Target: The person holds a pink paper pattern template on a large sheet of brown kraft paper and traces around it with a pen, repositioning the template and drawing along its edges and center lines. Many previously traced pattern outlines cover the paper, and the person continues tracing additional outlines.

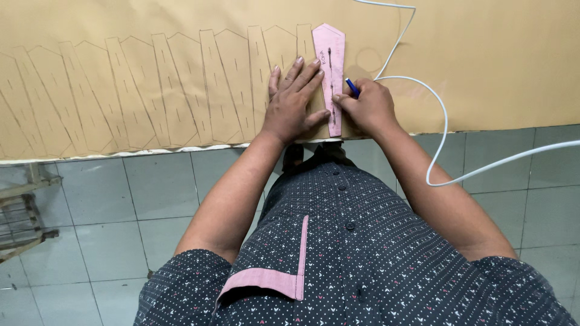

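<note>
The pink template (329, 72), a long narrow strip with a pointed top, lies flat on the big sheet of tan paper (495, 54) that covers your table, just right of a long row of the same pointed outline already drawn across the sheet. Dark handwriting and a slit run down the middle of the template; it is the only marked piece here. The paper's lower edge runs along the table's edge, with grey floor tiles (109, 199) below it. A white cable (444, 115) loops over the paper to your right and hangs off the edge. Your left hand (290, 102) lies open and flat, fingers spread, pressing the template's left side down. Your right hand (370, 105) sits against the template's right edge, its grip clenched around a blue pen (352, 88) whose tip meets that edge.
</note>
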